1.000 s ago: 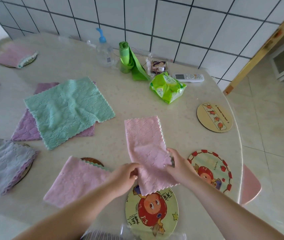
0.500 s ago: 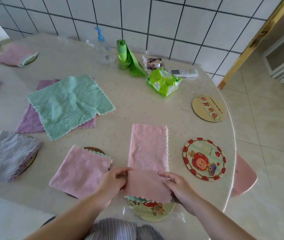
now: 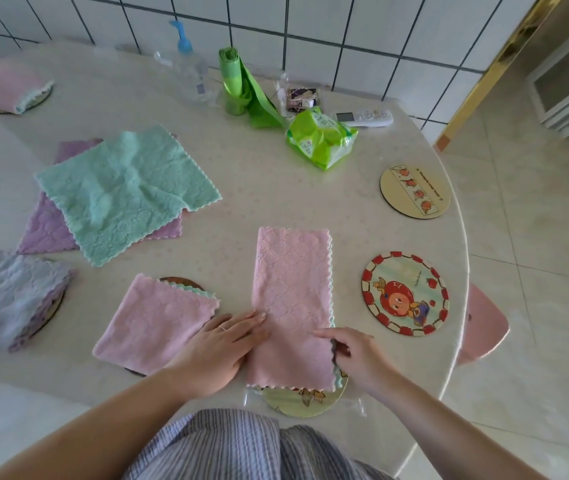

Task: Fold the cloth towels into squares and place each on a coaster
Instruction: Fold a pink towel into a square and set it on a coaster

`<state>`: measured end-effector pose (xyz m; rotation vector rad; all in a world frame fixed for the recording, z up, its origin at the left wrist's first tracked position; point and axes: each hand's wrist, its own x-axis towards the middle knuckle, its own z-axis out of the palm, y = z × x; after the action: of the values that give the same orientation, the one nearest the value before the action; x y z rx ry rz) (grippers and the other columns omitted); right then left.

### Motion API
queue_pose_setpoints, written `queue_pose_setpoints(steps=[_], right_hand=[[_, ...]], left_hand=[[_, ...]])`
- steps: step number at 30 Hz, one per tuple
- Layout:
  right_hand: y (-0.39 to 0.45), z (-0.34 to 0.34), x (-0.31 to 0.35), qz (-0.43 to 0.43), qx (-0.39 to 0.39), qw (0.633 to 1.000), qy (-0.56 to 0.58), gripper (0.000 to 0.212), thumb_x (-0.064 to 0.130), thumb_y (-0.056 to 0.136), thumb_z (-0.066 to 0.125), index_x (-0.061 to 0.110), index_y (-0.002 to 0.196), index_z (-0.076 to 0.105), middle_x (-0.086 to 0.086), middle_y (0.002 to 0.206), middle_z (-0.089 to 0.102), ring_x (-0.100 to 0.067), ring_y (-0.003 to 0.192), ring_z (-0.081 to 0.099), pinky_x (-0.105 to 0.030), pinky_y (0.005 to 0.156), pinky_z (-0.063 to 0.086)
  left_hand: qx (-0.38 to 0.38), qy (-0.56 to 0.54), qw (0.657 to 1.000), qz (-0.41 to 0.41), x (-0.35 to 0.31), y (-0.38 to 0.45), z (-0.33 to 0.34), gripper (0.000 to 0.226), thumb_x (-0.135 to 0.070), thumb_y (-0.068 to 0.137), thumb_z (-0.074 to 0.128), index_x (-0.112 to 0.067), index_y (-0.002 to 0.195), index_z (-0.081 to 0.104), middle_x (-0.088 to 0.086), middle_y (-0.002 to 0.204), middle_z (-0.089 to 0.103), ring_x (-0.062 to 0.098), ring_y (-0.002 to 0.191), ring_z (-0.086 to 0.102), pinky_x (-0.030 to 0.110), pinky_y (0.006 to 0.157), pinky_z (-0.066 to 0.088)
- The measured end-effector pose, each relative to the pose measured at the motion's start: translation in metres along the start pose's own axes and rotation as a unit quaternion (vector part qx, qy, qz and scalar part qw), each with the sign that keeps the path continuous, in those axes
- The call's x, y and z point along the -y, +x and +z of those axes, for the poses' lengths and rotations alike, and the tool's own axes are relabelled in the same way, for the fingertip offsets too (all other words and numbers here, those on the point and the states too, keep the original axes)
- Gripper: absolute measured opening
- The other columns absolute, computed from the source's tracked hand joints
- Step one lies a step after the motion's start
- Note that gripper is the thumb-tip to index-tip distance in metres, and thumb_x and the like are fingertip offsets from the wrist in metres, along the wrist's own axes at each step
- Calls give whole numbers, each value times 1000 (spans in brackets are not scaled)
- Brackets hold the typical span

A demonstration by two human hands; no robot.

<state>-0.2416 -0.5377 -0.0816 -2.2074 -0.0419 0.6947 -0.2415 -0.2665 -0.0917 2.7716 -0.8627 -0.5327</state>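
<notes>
Mid-fold now: the pink towel [image 3: 293, 306] lies as a long quilted strip on the bench [image 3: 248, 181], its near end over a coaster [image 3: 305, 401]. Left hand [image 3: 219, 351] presses flat and open beside it; right hand [image 3: 355, 355] pinches the scalloped right edge. Next, I judge, fold the strip in half into a square.

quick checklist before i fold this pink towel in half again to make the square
1. pink towel lies flat as a long strip: ok
2. left hand pressing its near left edge: ok
3. right hand gripping the near right edge: ok
4. long edges lined up: not ok, mint edge peeks out on the right
5. coaster under the near end is free: ok
6. far end clear of the red-rimmed coaster: ok
</notes>
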Motion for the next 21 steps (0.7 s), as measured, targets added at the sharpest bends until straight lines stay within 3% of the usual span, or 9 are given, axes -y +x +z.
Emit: queue_pose_setpoints(steps=[4, 6, 8, 10, 13, 16, 18, 19, 21], right_hand=[[6, -6, 3, -43, -84, 989, -110, 33, 7, 83, 63, 26, 109, 67, 11, 104, 51, -4, 91, 53, -20, 81, 50], [12, -12, 3, -98, -125, 976, -147, 29, 7, 79, 68, 19, 105, 68, 8, 119, 49, -6, 112, 44, -24, 98, 40], [19, -18, 11, -138, -122, 972, -143, 23, 4, 80, 65, 15, 100, 68, 10, 126, 49, -3, 118, 39, -12, 101, 25], [28, -23, 19, -124, -107, 979, -125, 25, 2, 85, 57, 13, 105, 65, 10, 112, 59, 0, 102, 49, 0, 85, 29], [43, -26, 26, -90, -105, 984, -110, 10, 14, 94, 48, 20, 95, 57, 4, 82, 66, -1, 59, 54, -10, 50, 36], [57, -32, 29, -59, -123, 987, -84, 19, 26, 99, 37, 24, 83, 47, 5, 66, 58, -7, 48, 54, -21, 42, 42], [67, -38, 32, -46, -139, 987, -61, 26, 32, 99, 34, 18, 83, 48, 0, 62, 57, -18, 50, 54, -33, 44, 43], [72, -42, 34, -46, -148, 986, -58, 27, 34, 98, 34, 19, 79, 46, -1, 58, 54, -19, 47, 51, -35, 41, 39], [82, -48, 37, -44, -156, 984, -68, 29, 33, 98, 35, 24, 71, 38, 3, 51, 45, -13, 41, 41, -26, 39, 28]], left_hand=[[1, -31, 1000, 8, 5, -1, -8, 52, -32, 83, 42, -32, 136, 42, -11, 137, 49, 6, 125, 46, 27, 101, 29], [-12, -37, 999, 22, 6, 0, -9, 57, -35, 80, 47, -30, 137, 41, -12, 140, 46, 7, 128, 43, 28, 103, 28], [-21, -29, 999, 33, 6, 4, -9, 61, -43, 81, 49, -29, 138, 37, -13, 143, 42, 6, 132, 37, 30, 105, 27], [-19, -5, 999, 28, 6, 11, -9, 60, -52, 85, 42, -30, 139, 33, -16, 143, 40, 4, 132, 34, 31, 110, 30], [-53, -83, 995, -6, 3, 30, -18, 53, -51, 88, 42, -39, 139, 29, -27, 140, 34, -5, 130, 31, 31, 110, 28], [-105, -185, 973, -86, 0, 49, -34, 41, -36, 92, 49, -35, 133, 43, -32, 119, 39, -7, 110, 38, 24, 104, 24], [-119, -233, 956, -134, 4, 62, -42, 27, -30, 94, 48, -24, 118, 58, -21, 108, 56, 2, 94, 54, 22, 91, 41], [-117, -261, 946, -156, 8, 68, -43, 21, -29, 95, 47, -19, 105, 62, -12, 97, 65, 8, 81, 60, 21, 76, 48], [-121, -297, 927, -193, 20, 81, -43, 28, -31, 95, 46, -13, 79, 58, -3, 66, 59, 14, 56, 54, 23, 50, 39]])
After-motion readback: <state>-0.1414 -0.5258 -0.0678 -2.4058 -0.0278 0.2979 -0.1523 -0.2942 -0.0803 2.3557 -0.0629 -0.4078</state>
